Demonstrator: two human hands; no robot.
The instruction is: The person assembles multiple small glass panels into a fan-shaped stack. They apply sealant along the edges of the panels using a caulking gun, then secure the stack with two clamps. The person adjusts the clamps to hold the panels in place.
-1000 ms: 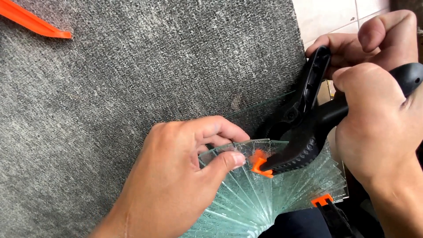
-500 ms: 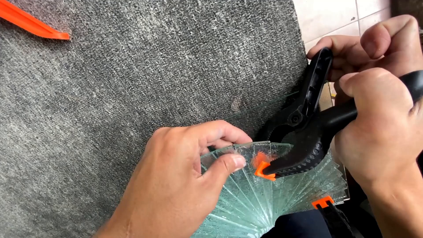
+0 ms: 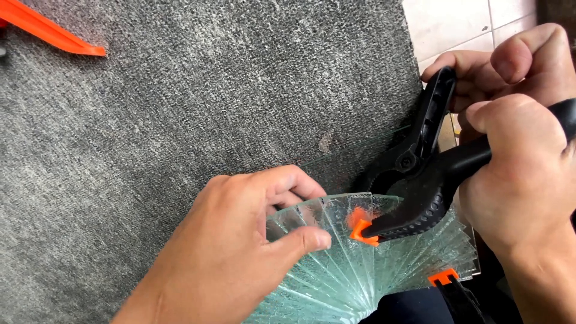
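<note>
Glass sheets (image 3: 354, 270), cracked and fanned out in a stack, lie on the grey carpet (image 3: 210, 120) at the lower middle. Left hand (image 3: 240, 258) pinches the stack's upper edge, thumb on top and curled fingers (image 3: 288, 183) behind. Right hand (image 3: 516, 162) squeezes the handles of a black spring clamp (image 3: 420, 186), whose orange-tipped jaws straddle that edge. To do this well, I judge the pinch should stay firm and clear of the jaws, which should close squarely and gently.
</note>
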